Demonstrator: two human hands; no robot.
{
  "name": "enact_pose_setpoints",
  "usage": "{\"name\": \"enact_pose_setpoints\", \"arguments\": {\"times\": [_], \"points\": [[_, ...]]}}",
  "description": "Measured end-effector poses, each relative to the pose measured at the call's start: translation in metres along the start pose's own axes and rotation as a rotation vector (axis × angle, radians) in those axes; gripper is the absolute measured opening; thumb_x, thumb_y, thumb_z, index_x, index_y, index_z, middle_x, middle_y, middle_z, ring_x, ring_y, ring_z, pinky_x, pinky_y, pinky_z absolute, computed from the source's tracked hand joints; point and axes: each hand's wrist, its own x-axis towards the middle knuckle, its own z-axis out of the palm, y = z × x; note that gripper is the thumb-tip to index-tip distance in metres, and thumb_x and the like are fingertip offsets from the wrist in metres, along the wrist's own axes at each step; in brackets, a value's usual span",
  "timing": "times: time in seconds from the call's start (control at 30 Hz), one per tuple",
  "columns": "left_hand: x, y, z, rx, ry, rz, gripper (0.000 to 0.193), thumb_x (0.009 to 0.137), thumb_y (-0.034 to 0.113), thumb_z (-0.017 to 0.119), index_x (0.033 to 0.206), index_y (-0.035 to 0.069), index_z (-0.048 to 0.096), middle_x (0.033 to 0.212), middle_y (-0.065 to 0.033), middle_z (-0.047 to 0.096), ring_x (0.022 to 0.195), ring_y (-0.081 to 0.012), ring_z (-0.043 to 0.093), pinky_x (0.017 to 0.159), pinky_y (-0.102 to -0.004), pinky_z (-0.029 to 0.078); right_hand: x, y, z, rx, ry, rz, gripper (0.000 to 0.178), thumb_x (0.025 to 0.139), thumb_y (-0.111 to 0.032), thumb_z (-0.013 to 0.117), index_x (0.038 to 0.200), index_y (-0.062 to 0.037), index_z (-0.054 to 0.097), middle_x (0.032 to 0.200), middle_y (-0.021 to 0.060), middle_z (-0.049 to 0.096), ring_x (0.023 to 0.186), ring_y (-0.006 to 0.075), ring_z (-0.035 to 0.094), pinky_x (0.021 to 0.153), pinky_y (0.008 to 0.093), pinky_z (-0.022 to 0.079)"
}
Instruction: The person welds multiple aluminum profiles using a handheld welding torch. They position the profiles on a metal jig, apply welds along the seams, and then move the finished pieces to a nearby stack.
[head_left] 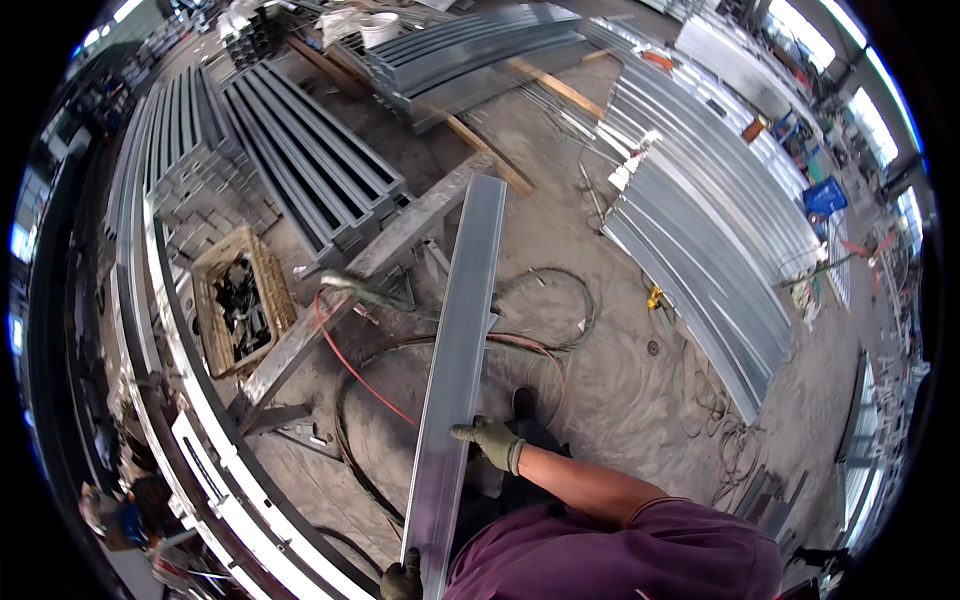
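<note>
A long galvanised metal channel (455,370) runs from the lower edge up past the middle of the picture, in front of my body. My right hand (490,443), in a grey-green glove, is closed on its right edge, thumb on top and the other fingers partly hidden below. Near the lower edge my left hand (402,578), in a dark glove, grips the left edge close to the near end; most of its fingers are out of sight. The channel's far end overlaps a worn steel beam (405,235); whether it touches cannot be told.
Stacked channels (310,155) lie at the far left, beside a yellowish crate (275,262) of dark metal scraps. Pale rails (190,350) curve along the left. A hose (345,425) and a red cable (350,357) loop over the floor. More metal profiles (690,270) lie at right.
</note>
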Motion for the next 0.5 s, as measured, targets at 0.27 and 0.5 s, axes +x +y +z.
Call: {"name": "enact_pose_setpoints", "arguments": {"times": [0.27, 0.5], "points": [[-0.007, 0.148, -0.003, 0.115, -0.073, 0.014, 0.096, 0.094, 0.09, 0.053, 0.082, -0.002, 0.075, 0.08, -0.0325, 0.072, 0.078, -0.0506, 0.07, 0.074, -0.0582, 0.053, -0.012, -0.118, -0.111, 0.033, 0.018, 0.038, 0.043, 0.098, -0.022, 0.085, 0.129, 0.0047, 0.071, 0.114, 0.0109, 0.079, 0.097, 0.0197, 0.077, 0.084, 0.0355, 0.064], [0.012, 0.32, -0.036, 0.178, -0.044, 0.05, 0.095, 0.093, 0.09, 0.055, 0.084, -0.003, 0.075, 0.084, -0.0321, 0.073, 0.082, -0.0464, 0.073, 0.077, -0.0568, 0.054, -0.009, -0.211, -0.182, 0.163, 0.064, -0.158, 0.037, 0.1, -0.02, 0.083, 0.127, 0.0031, 0.072, 0.112, 0.0098, 0.078, 0.096, 0.0181, 0.076, 0.085, 0.0336, 0.063]]}}
